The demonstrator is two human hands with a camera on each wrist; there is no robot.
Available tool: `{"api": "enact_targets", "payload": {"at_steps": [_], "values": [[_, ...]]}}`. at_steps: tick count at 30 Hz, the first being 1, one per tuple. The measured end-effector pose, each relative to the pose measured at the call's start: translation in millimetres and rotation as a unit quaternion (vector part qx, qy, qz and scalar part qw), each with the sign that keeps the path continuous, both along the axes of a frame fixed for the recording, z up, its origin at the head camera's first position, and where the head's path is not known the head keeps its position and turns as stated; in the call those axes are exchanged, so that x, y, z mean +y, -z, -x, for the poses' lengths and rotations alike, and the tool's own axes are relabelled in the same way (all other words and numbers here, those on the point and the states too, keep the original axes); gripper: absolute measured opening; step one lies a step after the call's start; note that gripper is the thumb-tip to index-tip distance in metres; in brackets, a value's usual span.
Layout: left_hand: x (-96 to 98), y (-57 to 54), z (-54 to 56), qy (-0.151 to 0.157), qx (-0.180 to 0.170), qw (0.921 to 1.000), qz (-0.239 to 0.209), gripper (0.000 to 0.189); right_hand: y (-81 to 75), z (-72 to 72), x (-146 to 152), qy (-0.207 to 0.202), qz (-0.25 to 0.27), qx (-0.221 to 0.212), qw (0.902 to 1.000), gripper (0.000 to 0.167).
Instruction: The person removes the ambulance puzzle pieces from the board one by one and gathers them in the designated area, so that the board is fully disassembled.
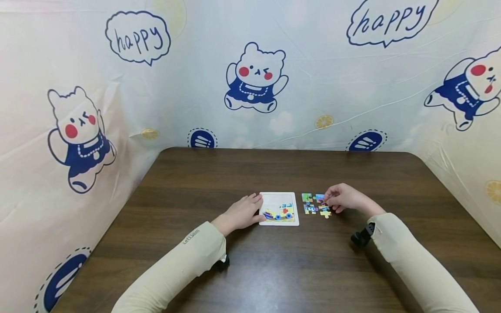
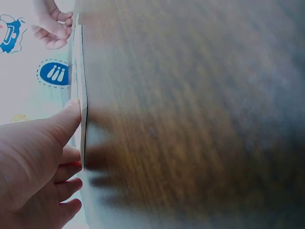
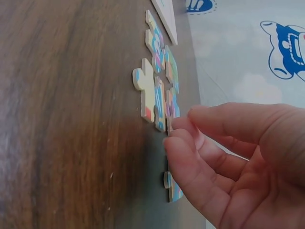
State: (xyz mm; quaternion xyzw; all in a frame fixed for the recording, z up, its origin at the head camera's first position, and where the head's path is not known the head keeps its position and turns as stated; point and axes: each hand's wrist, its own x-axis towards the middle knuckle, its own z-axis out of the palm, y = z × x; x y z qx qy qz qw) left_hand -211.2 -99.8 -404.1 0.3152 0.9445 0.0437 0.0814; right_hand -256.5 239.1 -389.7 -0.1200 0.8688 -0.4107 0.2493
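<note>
A white-framed jigsaw tray (image 1: 279, 224) lies on the table, with colourful vehicle-picture pieces fitted along its bottom and right; its upper part is bare white. My left hand (image 1: 244, 211) rests at the tray's left edge, fingers extended on the frame and thumb (image 2: 71, 117) against the near-left side. To the right of the tray lie several loose jigsaw pieces (image 1: 309, 208). My right hand (image 1: 344, 198) is at their right side, fingers loosely bent and fingertips by a blue and purple piece (image 1: 319, 198). In the right wrist view, no piece shows between thumb and fingers. Another piece (image 3: 175, 188) lies beneath that hand.
The brown wooden table (image 1: 274, 269) extends around the tray and pieces. A pale cloth backdrop (image 1: 188, 87) with cartoon bears encloses its back and sides. A dark wrist device (image 1: 363, 234) shows at the right sleeve.
</note>
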Motion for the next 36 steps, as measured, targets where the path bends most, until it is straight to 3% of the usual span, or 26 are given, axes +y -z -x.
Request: {"api": "enact_targets", "payload": {"at_steps": [16,23,36], "values": [[0.2,-0.4,0.1,0.003,0.004,1.0000,0.001,0.063,-5.9,3.9,-20,-0.016,0.012,0.057,0.9982,0.015],[0.7,-2.5,-0.9,0.004,0.002,1.0000,0.003,0.064,-7.1,3.6,-35,-0.009,0.018,0.057,0.9981,0.015],[1.0,-2.8,-1.4,0.001,0.003,1.0000,0.003,0.064,-8.9,-1.0,-60,-0.048,0.027,0.070,0.9960,0.016]]}}
